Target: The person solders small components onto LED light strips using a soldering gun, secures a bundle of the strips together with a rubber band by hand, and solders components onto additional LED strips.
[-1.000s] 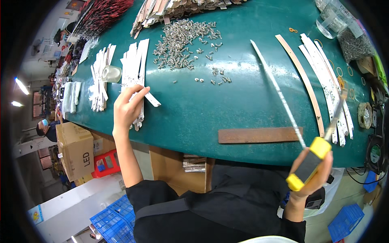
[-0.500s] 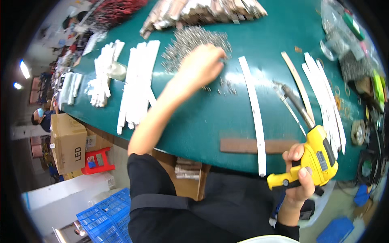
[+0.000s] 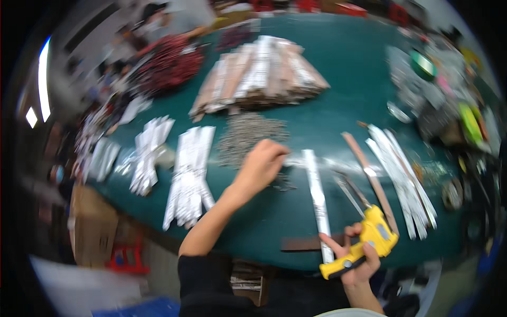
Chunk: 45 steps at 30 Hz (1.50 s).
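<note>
Person at the green worktop (image 3: pixel 359 79); view smeared by motion, small detail poor. Left hand (image 3: pixel 260 165) was over the lower right edge of the pile (image 3: pixel 245 132) of small metal parts, its fingers curled in toward each other. Could not tell whether they pinched a part. Several loose parts (image 3: pixel 285 183) lay just beside that hand, on the near side.

Right hand (image 3: pixel 360 264) had its fingers wrapped around the handle of the yellow tool (image 3: pixel 379 235), whose dark shaft pointed away from the person. A thin rod (image 3: pixel 351 197) ran alongside the shaft.

Single white strip (image 3: pixel 315 193) lay lengthwise between the two hands, its near end crossing the brown bar (image 3: pixel 301 244). One finger of the right hand overlapped its edge; contact could not be confirmed.

Right of the tool: a tan strip (image 3: pixel 364 161), then a white bundle (image 3: pixel 404 182). Left of the left hand: two further bundles of white strips, near (image 3: pixel 191 169) and outer (image 3: pixel 149 153). Large strip stack (image 3: pixel 261 68) sat beyond the pile.
</note>
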{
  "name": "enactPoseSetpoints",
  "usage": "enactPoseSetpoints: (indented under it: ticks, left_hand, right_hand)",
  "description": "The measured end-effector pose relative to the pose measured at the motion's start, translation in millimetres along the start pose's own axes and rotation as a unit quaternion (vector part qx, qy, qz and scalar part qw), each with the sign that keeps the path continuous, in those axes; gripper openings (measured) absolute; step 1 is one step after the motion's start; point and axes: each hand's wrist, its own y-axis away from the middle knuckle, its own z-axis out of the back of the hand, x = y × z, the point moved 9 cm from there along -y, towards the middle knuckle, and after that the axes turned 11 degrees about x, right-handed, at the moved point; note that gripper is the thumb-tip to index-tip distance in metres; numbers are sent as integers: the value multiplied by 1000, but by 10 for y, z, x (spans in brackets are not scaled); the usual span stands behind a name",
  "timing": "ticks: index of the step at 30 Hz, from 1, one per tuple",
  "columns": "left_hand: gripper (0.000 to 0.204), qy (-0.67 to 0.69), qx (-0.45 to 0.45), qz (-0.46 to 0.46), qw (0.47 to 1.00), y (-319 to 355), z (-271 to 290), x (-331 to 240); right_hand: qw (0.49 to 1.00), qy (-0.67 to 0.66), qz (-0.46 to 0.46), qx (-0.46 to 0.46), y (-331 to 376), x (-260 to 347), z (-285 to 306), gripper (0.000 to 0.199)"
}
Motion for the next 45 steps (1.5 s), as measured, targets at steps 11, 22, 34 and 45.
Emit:
enactPoseSetpoints:
  ticks: [11,22,34,45]
  left_hand:
    - [9,339,45,121,932,384,-461,-208]
    - [14,474,117,133,862,519,-655,-300]
    - [12,401,155,154,890,514,-785,-395]
    - [17,122,87,-43,988,342,-780,-679]
  right_hand:
    - [999,-27,8,41,0,41,-49,53]
    - [999,-29,-30,5,86,-70,-58,54]
    - [997,61,-21,49,-101,-69,-61,47]
    - [985,133,-50,98,-121,-80,-60,57]
